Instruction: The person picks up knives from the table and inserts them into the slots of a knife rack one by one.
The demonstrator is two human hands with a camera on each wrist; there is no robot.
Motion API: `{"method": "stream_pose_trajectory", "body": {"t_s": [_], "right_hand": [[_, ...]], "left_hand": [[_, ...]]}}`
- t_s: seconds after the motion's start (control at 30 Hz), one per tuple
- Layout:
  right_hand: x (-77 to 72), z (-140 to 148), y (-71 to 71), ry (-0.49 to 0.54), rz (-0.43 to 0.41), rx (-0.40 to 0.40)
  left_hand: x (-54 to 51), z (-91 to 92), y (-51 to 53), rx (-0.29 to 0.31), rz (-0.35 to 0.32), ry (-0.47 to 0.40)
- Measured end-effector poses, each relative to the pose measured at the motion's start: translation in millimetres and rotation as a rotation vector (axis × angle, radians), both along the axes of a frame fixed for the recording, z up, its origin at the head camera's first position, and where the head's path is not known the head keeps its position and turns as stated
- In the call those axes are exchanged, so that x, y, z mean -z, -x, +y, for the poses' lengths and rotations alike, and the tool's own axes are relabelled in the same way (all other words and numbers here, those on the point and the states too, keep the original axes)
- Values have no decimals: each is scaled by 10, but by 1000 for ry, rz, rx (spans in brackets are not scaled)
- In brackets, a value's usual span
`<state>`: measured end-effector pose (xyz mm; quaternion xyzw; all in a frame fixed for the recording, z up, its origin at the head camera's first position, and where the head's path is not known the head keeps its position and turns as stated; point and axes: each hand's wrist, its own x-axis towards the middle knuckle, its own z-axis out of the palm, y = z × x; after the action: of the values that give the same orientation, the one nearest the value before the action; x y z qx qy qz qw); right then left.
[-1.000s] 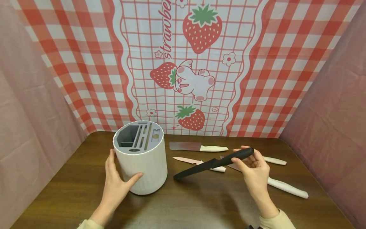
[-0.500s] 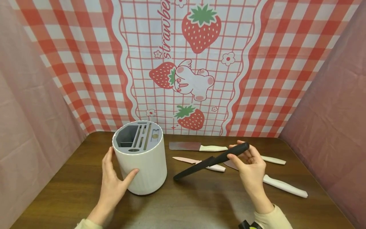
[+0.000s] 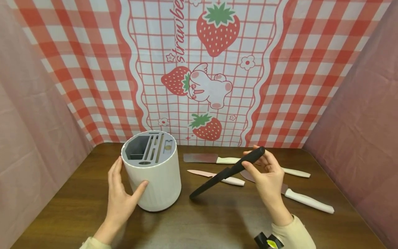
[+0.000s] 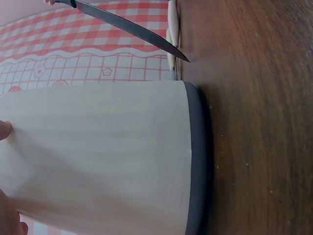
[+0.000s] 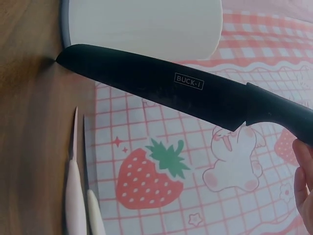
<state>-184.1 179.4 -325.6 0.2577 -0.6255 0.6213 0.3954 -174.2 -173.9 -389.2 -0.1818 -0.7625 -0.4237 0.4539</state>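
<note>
My left hand (image 3: 119, 200) rests on the left side of a white cylindrical knife block (image 3: 158, 186), thumb on its front and fingers spread along its side. Slots and an open compartment show in the block's grey top. My right hand (image 3: 268, 178) pinches the handle of a black kitchen knife (image 3: 219, 176) between thumb and fingers. Its blade slants down to the left, tip at or just above the tabletop, beside the block. "BUCK-I" is printed on the black blade (image 5: 156, 81) in the right wrist view. The blade stands apart from the block.
Behind the black knife lie a cleaver (image 3: 200, 158) with a white handle and a small pink-bladed knife (image 3: 202, 173). To the right are two more white knife handles (image 3: 296, 173), partly behind my right hand. A checked strawberry cloth (image 3: 205, 86) hangs behind the wooden table (image 3: 192, 224).
My right hand has moved up and to the left, raising the black knife's handle so the blade stands steeper; its tip has barely moved. The left hand's thumb has shifted slightly left on the block.
</note>
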Motion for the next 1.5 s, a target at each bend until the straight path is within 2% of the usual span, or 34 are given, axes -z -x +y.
{"method": "stream_pose_trajectory", "body": {"t_s": [0.4, 0.7, 0.97, 1.07, 1.27, 1.5], "right_hand": [[-101, -75, 19, -76, 53, 25], [-222, -153, -15, -118, 87, 38], [-289, -196, -3, -148, 115, 27], [-338, -227, -23, -161, 128, 28], [-370, -250, 4, -171, 150, 17], [-278, -219, 139, -190, 163, 32]], "left_hand": [[-105, 29, -24, -37, 62, 50], [-251, 121, -70, -54, 153, 129], [-428, 353, -152, 36, 284, 182], [-474, 435, -168, 67, 312, 191], [-502, 548, -132, 108, 302, 202], [-521, 681, -90, 118, 207, 246]]}}
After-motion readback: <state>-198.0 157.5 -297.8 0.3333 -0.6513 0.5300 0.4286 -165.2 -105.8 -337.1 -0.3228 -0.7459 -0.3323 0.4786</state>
